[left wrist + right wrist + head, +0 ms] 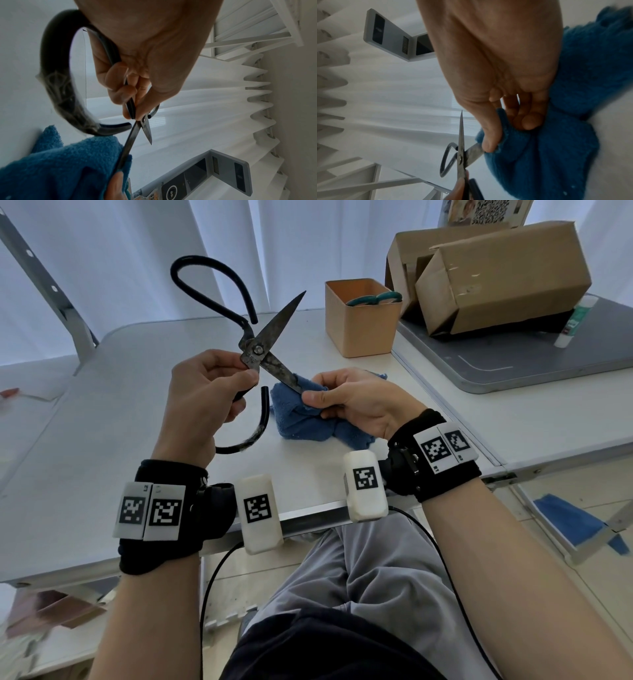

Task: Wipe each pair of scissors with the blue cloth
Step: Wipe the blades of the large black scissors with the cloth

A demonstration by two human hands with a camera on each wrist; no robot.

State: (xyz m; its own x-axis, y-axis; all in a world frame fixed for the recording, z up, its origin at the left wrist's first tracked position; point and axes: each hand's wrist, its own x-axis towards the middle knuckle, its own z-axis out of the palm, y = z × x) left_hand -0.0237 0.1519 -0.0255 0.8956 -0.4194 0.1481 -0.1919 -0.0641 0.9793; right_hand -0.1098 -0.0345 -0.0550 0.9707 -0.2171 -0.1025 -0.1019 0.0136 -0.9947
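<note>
Large black iron scissors (260, 347) with big loop handles are held above the table, blades spread apart. My left hand (209, 392) grips them at the pivot and lower handle (120, 75). One blade (284, 373) runs down into the blue cloth (308, 419), which my right hand (352, 402) pinches around the blade's end (474, 150). The other blade (284, 316) points up and to the right, bare. The cloth (547, 155) bunches under the right palm and rests on the table. Teal-handled scissors (375, 298) stand in a tan bin.
The tan square bin (359, 323) stands behind my right hand. Cardboard boxes (496, 275) and a glue stick (575, 320) sit on a grey tray (534, 361) at the back right. The white table's front edge (308, 515) lies under my wrists. White curtains hang behind.
</note>
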